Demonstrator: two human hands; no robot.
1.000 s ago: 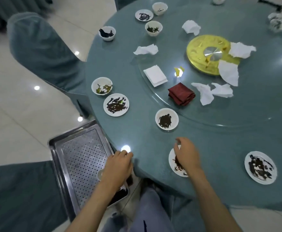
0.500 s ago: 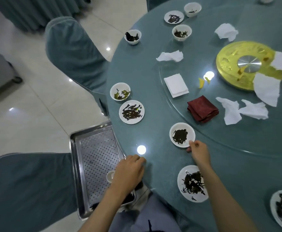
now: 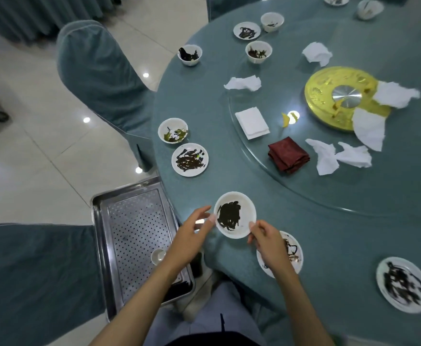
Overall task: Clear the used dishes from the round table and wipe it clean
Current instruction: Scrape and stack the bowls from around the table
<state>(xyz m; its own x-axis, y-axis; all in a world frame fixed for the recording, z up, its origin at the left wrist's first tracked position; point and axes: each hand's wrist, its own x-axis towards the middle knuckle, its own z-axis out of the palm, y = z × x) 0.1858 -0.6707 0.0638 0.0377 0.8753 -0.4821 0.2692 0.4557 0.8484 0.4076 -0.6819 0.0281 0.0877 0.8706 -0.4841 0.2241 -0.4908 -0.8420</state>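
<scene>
At the near edge of the round table (image 3: 229, 181), we see the small white bowl (image 3: 234, 215) drawn in from its spot half a second ago beside the glass turntable (image 3: 354, 196). It is now between both hands. The right hand (image 3: 266, 242) pinches its near right rim between thumb and fingers. The left hand (image 3: 192, 233), which then lay on the edge of the steel tray (image 3: 97, 221), has come off it and reaches in with fingers spread, a fingertip at the bowl's left rim. We cannot tell whether the bowl is clear of the cloth.

The bowl is round, mouth up, with no long axis of its own. The dark residue inside runs lengthwise from the near rim toward the far one.

Left of the hands, the perforated tray holds a small cup (image 3: 158, 255). A soiled plate (image 3: 295, 250) lies under the right wrist, and another plate (image 3: 403, 284) sits further right. Beyond, a smeared plate (image 3: 190, 159) and a second bowl (image 3: 173, 130) sit just beside each other. On the turntable lie a folded red napkin (image 3: 288, 154), a folded white napkin (image 3: 251, 122) and crumpled tissues (image 3: 354, 157).
</scene>
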